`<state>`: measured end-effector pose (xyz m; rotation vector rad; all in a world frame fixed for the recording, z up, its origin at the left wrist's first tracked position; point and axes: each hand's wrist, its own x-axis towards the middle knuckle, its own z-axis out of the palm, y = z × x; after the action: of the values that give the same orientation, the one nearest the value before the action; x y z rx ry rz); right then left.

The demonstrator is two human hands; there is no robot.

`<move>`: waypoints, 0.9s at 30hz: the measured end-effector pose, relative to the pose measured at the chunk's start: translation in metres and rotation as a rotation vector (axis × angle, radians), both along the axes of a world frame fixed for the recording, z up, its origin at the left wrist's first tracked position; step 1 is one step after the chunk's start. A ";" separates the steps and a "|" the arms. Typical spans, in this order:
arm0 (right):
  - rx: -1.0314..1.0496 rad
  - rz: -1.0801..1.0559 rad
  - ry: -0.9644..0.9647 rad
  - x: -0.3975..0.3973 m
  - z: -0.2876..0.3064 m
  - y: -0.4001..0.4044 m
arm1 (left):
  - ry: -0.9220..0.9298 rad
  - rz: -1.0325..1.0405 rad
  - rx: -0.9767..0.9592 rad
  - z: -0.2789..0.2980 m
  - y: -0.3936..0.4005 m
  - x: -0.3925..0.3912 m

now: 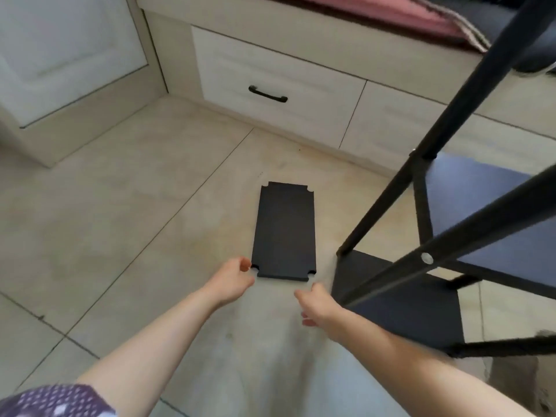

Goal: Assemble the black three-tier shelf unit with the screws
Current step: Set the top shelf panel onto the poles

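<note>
Black shelf board flat on tile floor

Matt black shelf board, glossy floor tiles

I see a pale tiled floor with dark grout lines. A loose black shelf board, notched at its corners, lies flat on it. Just right of the board, the black frame stands on the tiles, two boards already fitted.
</note>
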<state>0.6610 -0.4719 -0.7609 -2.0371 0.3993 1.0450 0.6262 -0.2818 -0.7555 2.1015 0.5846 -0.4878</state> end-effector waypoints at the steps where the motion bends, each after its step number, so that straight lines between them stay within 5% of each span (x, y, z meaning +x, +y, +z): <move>1: -0.011 -0.036 -0.022 0.006 -0.009 0.006 | 0.001 0.010 0.004 -0.008 -0.001 0.006; 5: -0.055 -0.224 -0.078 0.034 -0.039 0.016 | 0.000 0.079 -0.012 -0.035 -0.005 0.027; 16: -0.043 -0.298 -0.138 0.047 -0.061 0.017 | -0.003 0.224 -0.159 -0.059 -0.021 0.033; 22: 0.377 -0.677 -0.058 0.031 -0.045 0.022 | -0.085 0.542 -0.207 -0.050 -0.015 0.023; 27: 0.588 -0.713 0.016 0.015 -0.002 0.026 | -0.136 0.889 -0.569 -0.027 -0.001 0.005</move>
<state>0.6762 -0.4454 -0.7625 -1.2133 0.6708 0.6260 0.6308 -0.2831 -0.7821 1.1622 1.0657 0.0169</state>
